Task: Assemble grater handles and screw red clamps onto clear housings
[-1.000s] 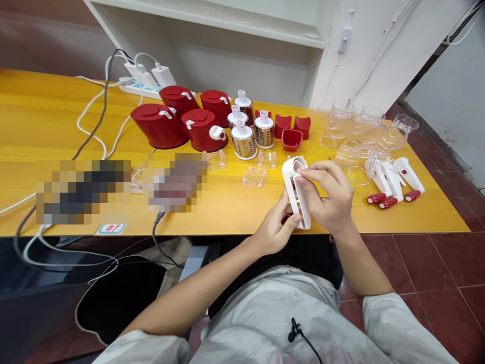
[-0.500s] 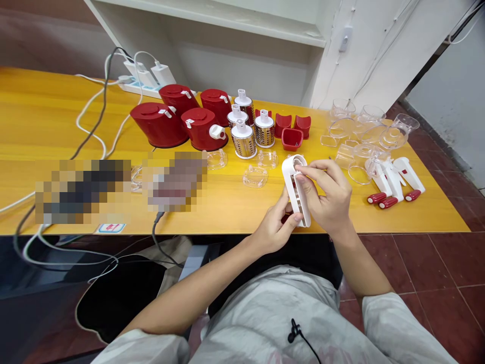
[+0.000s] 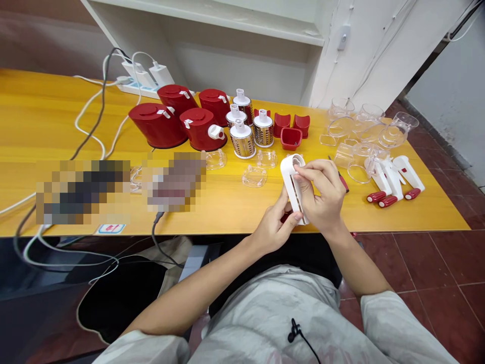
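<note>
Above the table's front edge I hold a white crank handle (image 3: 291, 183) tilted upright, its long slotted side showing. My left hand (image 3: 278, 222) is closed round its lower end, thumb on the edge; a bit of red shows behind the fingers. My right hand (image 3: 322, 192) pinches the upper end, thumb and fingertips at the rounded loop, covering part of the slot. Whether a separate small piece is in those fingertips cannot be made out. Just right of this hand, a red and black tool (image 3: 343, 183) lies partly hidden.
Several red housings (image 3: 157, 126) and metal grating drums (image 3: 243, 144) stand at the back, beside red cups (image 3: 291, 138). Clear plastic parts (image 3: 364, 146) and white crank handles (image 3: 390, 182) lie right. Clear rings (image 3: 254, 176) lie mid-table. Cables (image 3: 102, 101) run across the left.
My right hand has shifted slightly left and tilted over the crank handle, so less of the slot shows. The red and black tool has come into sight behind it. My left hand stays put.
</note>
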Motion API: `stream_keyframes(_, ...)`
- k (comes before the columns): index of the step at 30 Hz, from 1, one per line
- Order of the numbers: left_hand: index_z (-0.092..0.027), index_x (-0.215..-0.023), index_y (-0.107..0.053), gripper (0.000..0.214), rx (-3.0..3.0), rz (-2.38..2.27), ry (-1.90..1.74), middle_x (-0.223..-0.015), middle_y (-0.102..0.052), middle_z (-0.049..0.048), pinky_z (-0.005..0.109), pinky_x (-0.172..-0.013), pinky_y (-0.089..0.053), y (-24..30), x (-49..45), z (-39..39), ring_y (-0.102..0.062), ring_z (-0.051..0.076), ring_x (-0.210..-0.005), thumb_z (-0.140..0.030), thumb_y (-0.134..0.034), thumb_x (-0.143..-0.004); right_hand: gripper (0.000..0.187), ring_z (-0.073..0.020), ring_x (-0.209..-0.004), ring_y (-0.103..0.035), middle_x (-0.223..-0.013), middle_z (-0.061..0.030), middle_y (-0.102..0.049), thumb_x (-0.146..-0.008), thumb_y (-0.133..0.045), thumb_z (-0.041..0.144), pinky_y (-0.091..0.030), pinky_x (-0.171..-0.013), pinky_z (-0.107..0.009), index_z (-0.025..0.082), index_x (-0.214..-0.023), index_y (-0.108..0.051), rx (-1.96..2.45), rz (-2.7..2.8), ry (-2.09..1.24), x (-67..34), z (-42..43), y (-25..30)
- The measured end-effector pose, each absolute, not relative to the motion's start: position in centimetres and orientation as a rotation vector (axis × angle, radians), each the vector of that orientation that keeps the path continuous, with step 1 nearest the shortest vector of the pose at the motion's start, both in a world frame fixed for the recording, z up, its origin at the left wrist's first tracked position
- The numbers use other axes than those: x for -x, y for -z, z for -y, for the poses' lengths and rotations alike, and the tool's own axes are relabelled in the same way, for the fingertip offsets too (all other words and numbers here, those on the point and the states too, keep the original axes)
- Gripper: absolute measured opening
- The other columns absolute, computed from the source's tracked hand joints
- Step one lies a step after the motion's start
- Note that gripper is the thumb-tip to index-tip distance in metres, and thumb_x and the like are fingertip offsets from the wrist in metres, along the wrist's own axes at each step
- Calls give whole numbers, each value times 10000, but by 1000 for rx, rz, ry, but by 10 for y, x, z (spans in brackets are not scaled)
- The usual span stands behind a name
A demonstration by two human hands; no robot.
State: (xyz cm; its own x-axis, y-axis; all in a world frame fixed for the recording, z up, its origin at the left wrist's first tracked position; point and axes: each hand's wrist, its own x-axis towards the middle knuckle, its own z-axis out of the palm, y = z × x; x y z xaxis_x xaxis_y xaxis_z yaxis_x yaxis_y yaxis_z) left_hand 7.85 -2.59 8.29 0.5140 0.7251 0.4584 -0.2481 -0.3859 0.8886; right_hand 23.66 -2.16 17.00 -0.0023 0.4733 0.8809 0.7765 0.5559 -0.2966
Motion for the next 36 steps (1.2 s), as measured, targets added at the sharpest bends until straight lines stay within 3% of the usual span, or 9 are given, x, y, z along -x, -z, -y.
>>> stream_keyframes(12,-209,-1865,-156,862,-1541,-323,-1078,-1029,-704,58,218,-717,-543,-85,-79,27,-629,150,-808,-532,-604,-1205,328,31,-1124,-693,-1132,-48,-737,-975,-752,400,-639,-1038,-133,79,-1022,-803,1056,1500,104,-240,13,-165)
stream_keyframes(23,-244,-1838,-218,788,-1578,-282,-1072,-990,-639,18,210,-710,-539,-85,-77,27,-597,131,-774,-518,-603,-1207,407,34,-1123,-666,-1114,-54,-720,-982,-742,453,-635,-1023,-129,49,-963,-783,1066,1438,3,-237,11,-159)
stream_keyframes(36,-178,-1818,-293,802,-1542,-312,-1072,-939,-653,30,213,-652,-537,-86,-77,28,-582,137,-720,-584,-594,-1195,545,21,-1140,-642,-1140,-70,-708,-968,-737,579,-630,-1056,-152,35,-988,-765,1134,1358,-187,-229,13,-160)
